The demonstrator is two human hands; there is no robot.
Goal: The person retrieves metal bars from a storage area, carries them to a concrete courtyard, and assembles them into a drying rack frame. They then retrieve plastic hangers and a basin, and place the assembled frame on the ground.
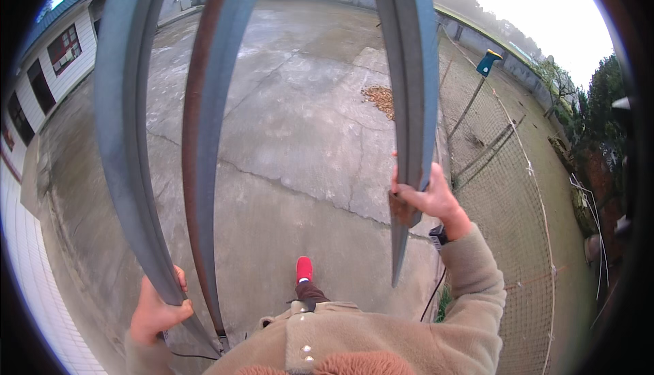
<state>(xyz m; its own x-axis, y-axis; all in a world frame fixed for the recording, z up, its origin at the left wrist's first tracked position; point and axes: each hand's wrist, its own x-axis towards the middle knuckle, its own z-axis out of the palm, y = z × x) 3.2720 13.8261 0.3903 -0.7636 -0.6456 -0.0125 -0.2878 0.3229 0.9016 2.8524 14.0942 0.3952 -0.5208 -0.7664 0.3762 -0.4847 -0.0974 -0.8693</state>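
Observation:
Long grey-blue metal bars rise in front of me and run out past the top of the view. My left hand (157,303) is closed around the lower part of the left bar (129,150). Beside it stands a second bar (204,123), rust-brown along one face, which neither hand appears to touch. My right hand (436,198) grips the right bar (412,89) near its lower end, thumb across the front. That bar ends in a narrow tip below the hand. How the bars connect, if they do, is out of view.
Wet, cracked concrete (293,143) spreads ahead, with a small pile of brown leaves or chips (380,100). A net fence (504,198) runs along the right; a teal and yellow boot-shaped thing (488,64) tops one post. A white building (68,55) stands left. My red shoe (304,268) shows below.

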